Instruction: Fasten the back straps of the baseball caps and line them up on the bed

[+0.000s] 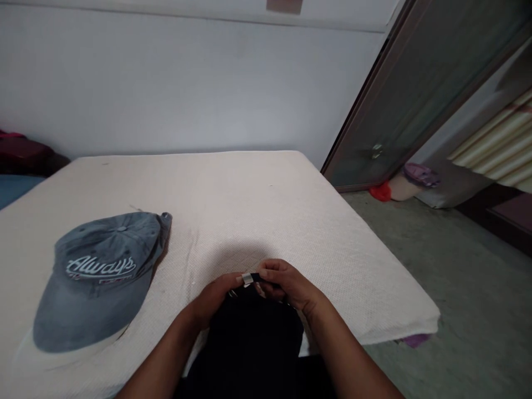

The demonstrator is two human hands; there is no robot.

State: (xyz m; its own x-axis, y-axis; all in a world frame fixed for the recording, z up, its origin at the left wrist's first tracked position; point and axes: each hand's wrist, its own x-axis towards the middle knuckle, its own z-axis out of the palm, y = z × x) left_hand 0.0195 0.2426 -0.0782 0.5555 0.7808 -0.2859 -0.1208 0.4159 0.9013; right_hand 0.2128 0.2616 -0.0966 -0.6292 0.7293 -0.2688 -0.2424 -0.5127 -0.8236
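Observation:
Both of my hands meet near the front edge of a cream mattress. My left hand and my right hand are closed in a pinch on a dark strap with a small silver buckle. The strap belongs to a black cloth item, maybe a cap, lying between my forearms. A faded blue-grey cap with white "Always" lettering rests on the mattress to the left, apart from my hands.
A white wall stands behind the mattress. A glass door in a dark frame leans open at the right, with a red object and a purple slipper at its foot. Grey floor lies to the right.

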